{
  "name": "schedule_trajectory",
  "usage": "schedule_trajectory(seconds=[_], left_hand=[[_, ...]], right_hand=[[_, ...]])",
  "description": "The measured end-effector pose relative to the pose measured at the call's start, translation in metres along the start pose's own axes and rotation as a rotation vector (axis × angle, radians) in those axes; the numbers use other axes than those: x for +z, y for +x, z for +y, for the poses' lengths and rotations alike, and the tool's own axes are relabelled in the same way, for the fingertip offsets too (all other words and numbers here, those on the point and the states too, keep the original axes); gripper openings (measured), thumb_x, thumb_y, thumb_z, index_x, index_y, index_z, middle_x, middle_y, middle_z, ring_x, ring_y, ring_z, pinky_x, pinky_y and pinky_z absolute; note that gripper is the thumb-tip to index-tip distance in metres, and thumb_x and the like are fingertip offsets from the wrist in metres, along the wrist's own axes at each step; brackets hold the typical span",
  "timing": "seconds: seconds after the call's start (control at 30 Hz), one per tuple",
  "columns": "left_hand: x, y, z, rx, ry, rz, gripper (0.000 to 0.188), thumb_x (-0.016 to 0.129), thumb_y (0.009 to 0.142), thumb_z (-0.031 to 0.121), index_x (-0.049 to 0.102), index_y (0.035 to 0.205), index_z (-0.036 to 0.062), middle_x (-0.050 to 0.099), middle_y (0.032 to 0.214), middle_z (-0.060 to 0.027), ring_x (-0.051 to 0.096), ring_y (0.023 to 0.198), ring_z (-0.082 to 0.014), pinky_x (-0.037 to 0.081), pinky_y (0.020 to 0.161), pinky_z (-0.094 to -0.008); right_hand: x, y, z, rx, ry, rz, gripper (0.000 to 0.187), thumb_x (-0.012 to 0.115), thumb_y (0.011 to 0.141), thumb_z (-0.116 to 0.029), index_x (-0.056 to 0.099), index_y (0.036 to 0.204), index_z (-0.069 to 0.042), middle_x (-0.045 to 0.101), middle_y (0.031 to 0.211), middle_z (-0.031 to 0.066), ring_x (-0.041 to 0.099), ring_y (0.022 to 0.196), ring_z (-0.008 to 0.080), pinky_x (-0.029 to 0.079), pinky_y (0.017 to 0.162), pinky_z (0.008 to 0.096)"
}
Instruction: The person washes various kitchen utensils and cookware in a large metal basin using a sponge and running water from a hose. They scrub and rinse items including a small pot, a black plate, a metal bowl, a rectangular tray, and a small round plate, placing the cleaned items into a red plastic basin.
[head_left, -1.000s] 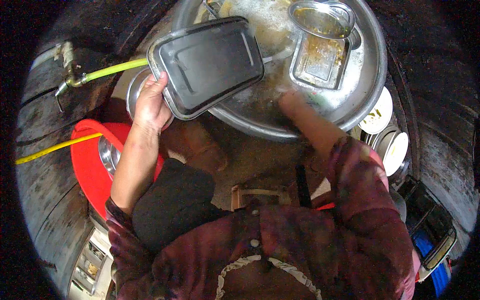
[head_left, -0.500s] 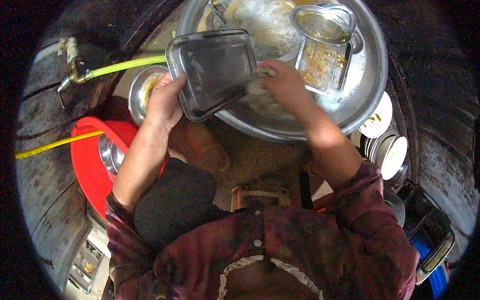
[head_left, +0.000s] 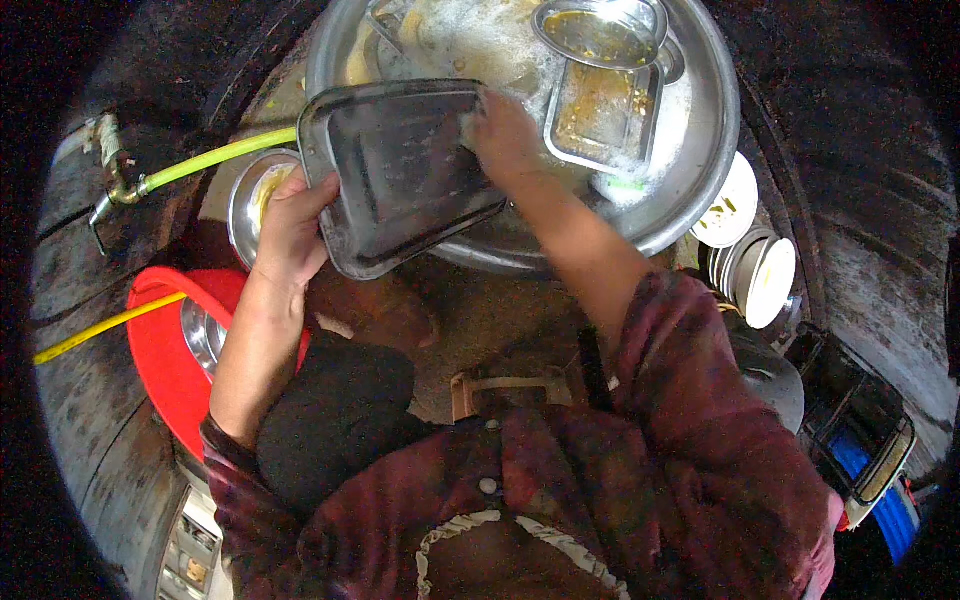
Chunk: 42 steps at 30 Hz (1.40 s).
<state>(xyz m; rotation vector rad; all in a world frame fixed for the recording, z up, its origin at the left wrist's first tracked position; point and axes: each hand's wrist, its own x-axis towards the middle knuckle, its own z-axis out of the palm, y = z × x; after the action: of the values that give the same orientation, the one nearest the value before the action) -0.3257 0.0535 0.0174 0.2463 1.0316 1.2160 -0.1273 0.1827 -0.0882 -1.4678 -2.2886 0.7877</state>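
My left hand [head_left: 297, 225] grips the left rim of a dark rectangular metal tray [head_left: 400, 165], thumb on its inner face. The tray is tilted over the near left edge of a large round metal basin [head_left: 690, 205]. At the tray's upper right side, my right hand [head_left: 507, 140] is closed round a small pale pad, mostly hidden by the fingers and blurred. Foamy water [head_left: 480, 45] fills part of the basin. An oval metal dish [head_left: 595, 38] and a rectangular metal tray with food scraps [head_left: 603, 115] lie at the basin's right.
A red tub [head_left: 165, 365] with a metal bowl [head_left: 203, 335] stands at the left. Above it are a metal bowl [head_left: 245, 215], a tap [head_left: 122, 190] and a green hose [head_left: 220, 155]. Stacked white plates [head_left: 770, 283] and a plate with scraps [head_left: 728, 210] sit right of the basin.
My right hand has moved left from beside the tray onto its upper right side. The tray is tilted differently, still in my left hand. The whole view has shifted somewhat.
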Motion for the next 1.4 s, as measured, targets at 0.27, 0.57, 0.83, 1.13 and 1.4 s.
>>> schedule_trajectory(seconds=[0.27,0.57,0.83,1.13,1.4], left_hand=[[-0.101,-0.145,0.067,0.337,0.215,0.345,0.046,0.056,0.076,0.006,0.040,0.118,0.0012,0.051,0.112,-0.0091,0.049,0.103,-0.0220,0.036,0.092,-0.0365],[-0.120,-0.449,0.062,0.409,0.258,0.961,0.033,0.053,0.078,0.005,0.046,0.110,0.0032,0.054,0.106,-0.0080,0.052,0.097,-0.0194,0.040,0.086,-0.0364],[-0.233,-0.488,-0.014,0.390,0.048,1.499,0.016,0.051,0.079,0.003,0.051,0.096,0.0043,0.059,0.083,-0.0062,0.058,0.071,-0.0201,0.048,0.064,-0.0326],[-0.370,-0.423,-0.077,-0.531,1.221,1.975,0.032,0.049,0.073,0.020,0.055,0.103,0.0084,0.058,0.097,-0.0179,0.055,0.095,-0.0333,0.043,0.083,-0.0398],[-0.129,-0.196,0.043,0.220,0.446,0.571,0.046,0.051,0.083,0.030,0.044,0.118,0.0020,0.057,0.103,-0.0121,0.055,0.092,-0.0185,0.044,0.078,-0.0303]], right_hand=[[-0.068,-0.013,0.176,0.784,-0.320,-0.021,0.058,0.067,0.065,-0.030,0.042,0.108,-0.003,0.048,0.111,0.0218,0.049,0.101,0.0355,0.042,0.084,0.0364],[-0.065,-0.011,0.195,0.959,1.054,-0.334,0.018,0.052,0.076,-0.017,0.054,0.085,-0.002,0.055,0.069,0.0071,0.047,0.047,0.0159,0.037,0.037,0.0228],[-0.046,-0.040,0.080,1.149,1.525,-0.256,0.011,0.054,0.077,-0.015,0.047,0.072,-0.008,0.043,0.054,0.0006,0.039,0.041,0.0118,0.035,0.038,0.0233],[-0.056,-0.065,0.013,1.149,1.812,-0.664,0.030,0.049,0.075,-0.016,0.051,0.101,-0.002,0.058,0.087,0.0127,0.046,0.052,0.0149,0.035,0.039,0.0219],[-0.033,-0.073,-0.036,1.113,1.869,-0.611,0.029,0.048,0.080,-0.011,0.041,0.105,0.001,0.054,0.100,0.0138,0.052,0.086,0.0296,0.044,0.073,0.0432]])
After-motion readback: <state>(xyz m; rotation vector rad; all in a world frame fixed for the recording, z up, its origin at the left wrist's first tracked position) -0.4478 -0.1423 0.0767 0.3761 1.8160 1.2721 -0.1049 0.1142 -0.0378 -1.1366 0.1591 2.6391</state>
